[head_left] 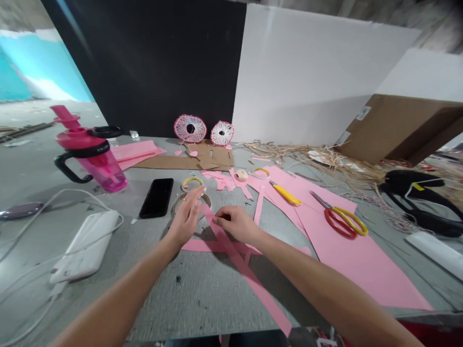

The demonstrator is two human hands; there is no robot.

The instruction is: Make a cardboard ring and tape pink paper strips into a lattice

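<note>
My right hand, its fingertips pinched together, grips the edge of a long pink paper strip near its far end. The strip runs down toward the table's front edge. My left hand lies beside that far end with fingers stretched out, next to a brownish ring that it partly hides. Whether its fingertips touch the ring I cannot tell. Under the held strip, another pink strip lies crosswise on the table. A narrower pink strip passes behind my right hand.
Scissors and a yellow cutter rest on pink paper sheets at right. Leftward are a black phone, a white power bank with cable, and a pink bottle. Behind stand two string-wound rings and a cardboard box.
</note>
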